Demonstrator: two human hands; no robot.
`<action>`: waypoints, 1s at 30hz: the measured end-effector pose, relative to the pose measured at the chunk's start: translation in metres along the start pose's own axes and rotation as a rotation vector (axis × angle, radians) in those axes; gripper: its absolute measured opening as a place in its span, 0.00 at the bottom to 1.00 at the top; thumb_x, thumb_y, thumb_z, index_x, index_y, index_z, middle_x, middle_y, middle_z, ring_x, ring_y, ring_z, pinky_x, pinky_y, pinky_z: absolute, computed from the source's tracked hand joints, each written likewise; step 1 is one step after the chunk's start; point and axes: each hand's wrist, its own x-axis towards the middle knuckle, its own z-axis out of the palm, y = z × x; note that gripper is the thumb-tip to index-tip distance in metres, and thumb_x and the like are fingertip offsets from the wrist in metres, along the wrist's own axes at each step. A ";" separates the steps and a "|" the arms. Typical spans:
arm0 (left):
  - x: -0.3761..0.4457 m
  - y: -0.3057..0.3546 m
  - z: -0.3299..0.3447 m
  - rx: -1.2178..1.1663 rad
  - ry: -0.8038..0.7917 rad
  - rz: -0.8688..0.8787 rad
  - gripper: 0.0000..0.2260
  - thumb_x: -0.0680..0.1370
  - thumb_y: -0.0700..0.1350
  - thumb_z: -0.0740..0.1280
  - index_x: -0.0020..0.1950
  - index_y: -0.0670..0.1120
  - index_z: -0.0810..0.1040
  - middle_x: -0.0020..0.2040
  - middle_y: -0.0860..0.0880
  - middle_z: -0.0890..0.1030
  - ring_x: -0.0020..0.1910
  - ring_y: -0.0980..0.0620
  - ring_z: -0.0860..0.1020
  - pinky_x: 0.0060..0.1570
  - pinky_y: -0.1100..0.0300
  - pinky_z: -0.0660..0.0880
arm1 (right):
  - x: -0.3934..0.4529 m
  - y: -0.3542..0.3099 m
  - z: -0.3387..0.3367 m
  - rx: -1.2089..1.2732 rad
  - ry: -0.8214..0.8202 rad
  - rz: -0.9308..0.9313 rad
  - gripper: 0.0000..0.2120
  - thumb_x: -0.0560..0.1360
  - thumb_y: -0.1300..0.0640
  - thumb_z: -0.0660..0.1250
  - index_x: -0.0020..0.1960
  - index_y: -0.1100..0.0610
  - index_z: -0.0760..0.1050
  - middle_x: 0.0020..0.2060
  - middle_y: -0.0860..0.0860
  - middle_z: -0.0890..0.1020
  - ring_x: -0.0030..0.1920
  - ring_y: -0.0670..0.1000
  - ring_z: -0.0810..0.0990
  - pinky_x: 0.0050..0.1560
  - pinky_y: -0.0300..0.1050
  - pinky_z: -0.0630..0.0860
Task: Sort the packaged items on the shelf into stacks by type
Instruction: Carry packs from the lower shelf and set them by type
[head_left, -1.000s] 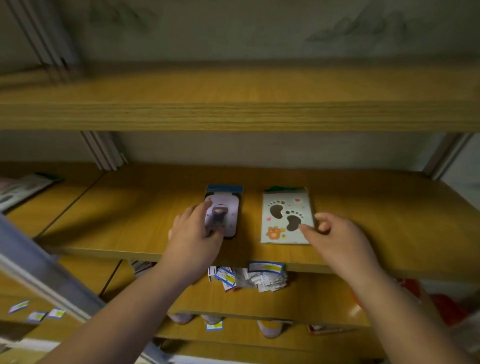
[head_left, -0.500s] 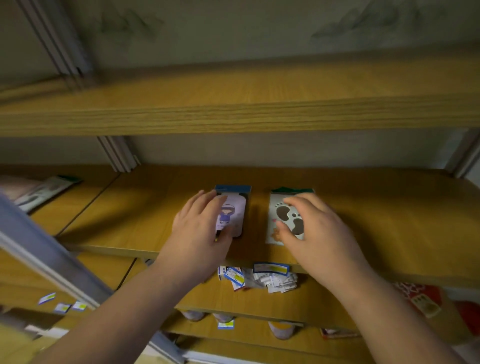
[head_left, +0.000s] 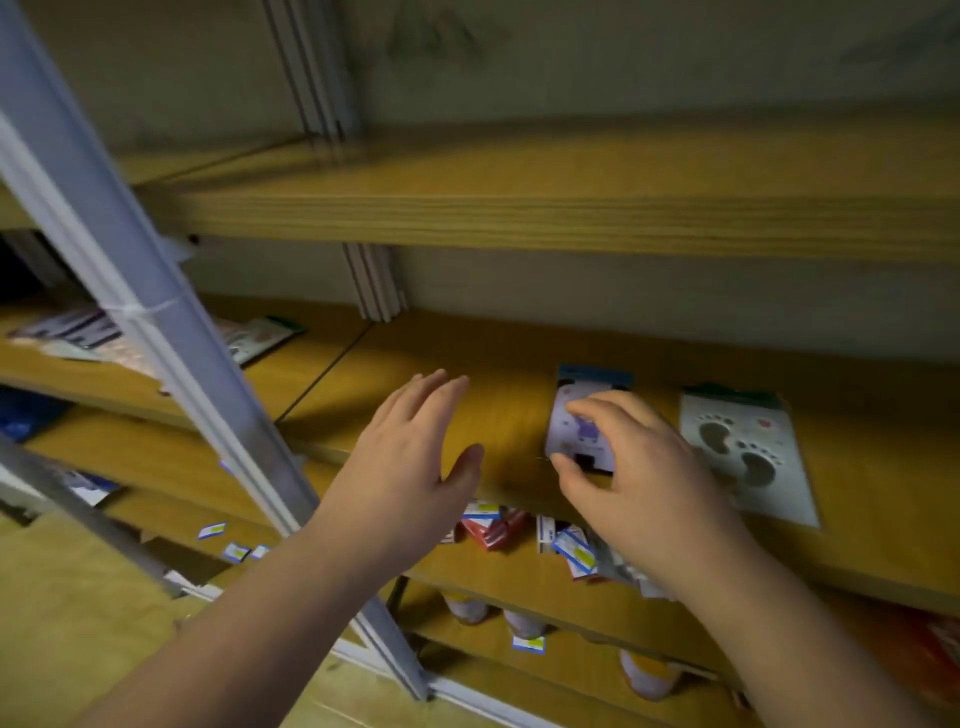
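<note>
The long wooden shelf board (head_left: 857, 530) runs left to right across the view, with another board above it and more shelving below. Two flat packets lie on it side by side, both with their long axes pointing from the front edge toward the back wall. The bigger one, a pale rectangular card packet printed with two dark footprints and topped by a green header (head_left: 748, 457), lies flat to the right with nothing on it. Just to its left, a little apart, lies the smaller lilac card packet with a blue header and a small cartoon figure (head_left: 576, 410). The right hand (head_left: 639, 467) is over this lilac packet, fingers curled down onto its face and thumb at its near left corner, so it seems to be pinching or squaring it rather than lifting it; whether the packet is clear of the board cannot be told. The left hand (head_left: 410, 457) hangs over bare board to the left, well apart from both packets, fingers straight and spread, holding nothing. More loose packets (head_left: 249, 338) lie far left on the neighbouring board, beyond a slanted grey-blue metal upright (head_left: 156, 332). If those are next, the free left hand is the nearer one, and they lie leftward and slightly back.
</note>
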 end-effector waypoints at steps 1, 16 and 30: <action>-0.006 -0.010 -0.006 -0.007 0.007 -0.005 0.30 0.79 0.55 0.65 0.79 0.50 0.62 0.78 0.49 0.64 0.78 0.50 0.57 0.72 0.59 0.56 | 0.001 -0.011 0.007 -0.001 -0.011 -0.008 0.23 0.75 0.42 0.66 0.68 0.47 0.72 0.65 0.43 0.74 0.63 0.42 0.71 0.57 0.37 0.68; -0.121 -0.235 -0.140 -0.008 0.139 -0.106 0.27 0.79 0.64 0.54 0.77 0.56 0.64 0.75 0.58 0.67 0.74 0.63 0.60 0.65 0.72 0.53 | 0.026 -0.254 0.137 0.075 -0.108 -0.164 0.21 0.75 0.44 0.67 0.67 0.42 0.71 0.61 0.35 0.72 0.60 0.38 0.70 0.58 0.38 0.69; -0.149 -0.405 -0.195 -0.033 0.163 -0.257 0.26 0.80 0.62 0.56 0.77 0.56 0.63 0.75 0.58 0.68 0.74 0.59 0.63 0.66 0.63 0.60 | 0.075 -0.386 0.263 0.085 -0.180 -0.228 0.22 0.76 0.41 0.63 0.69 0.40 0.68 0.61 0.33 0.68 0.61 0.35 0.65 0.56 0.35 0.66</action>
